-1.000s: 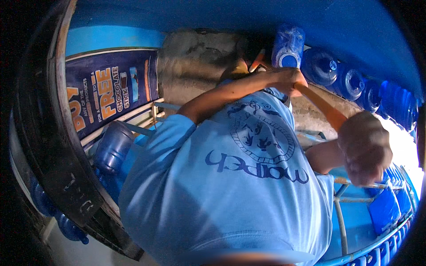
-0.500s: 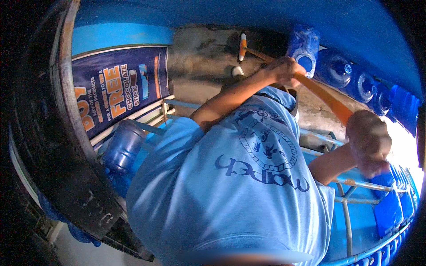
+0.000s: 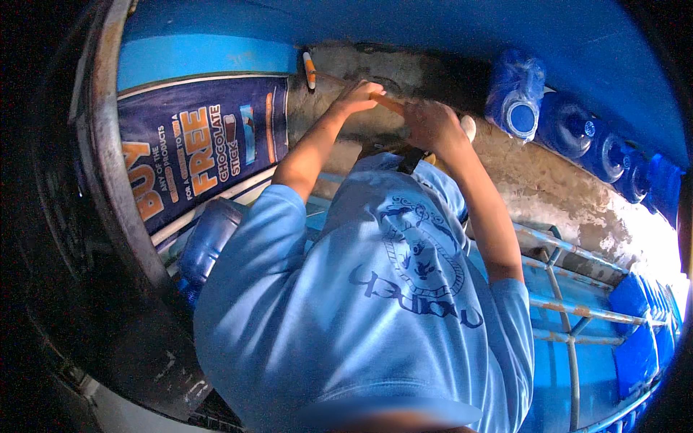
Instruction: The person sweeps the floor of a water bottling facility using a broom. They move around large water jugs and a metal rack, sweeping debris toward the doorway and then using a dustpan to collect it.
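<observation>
My left hand is closed round a floor squeegee with a long orange pole. Lower down on the picture's right, my right hand also wraps the pole, close to my left hand. The pole runs away to the far left, where its narrow orange and white head rests on the floor near the blue wall. Both arms reach forward past my light blue shirt. The pole's near end is hidden behind my right hand.
Several blue water jugs line the far right wall, the nearest wrapped in plastic. A dark printed banner hangs at left above another blue jug. Metal rails and blue containers stand at right. The concrete floor is stained.
Both hands have swung left and forward. My right hand has come from the far right up beside my left hand. The squeegee head has slid left toward the banner.
</observation>
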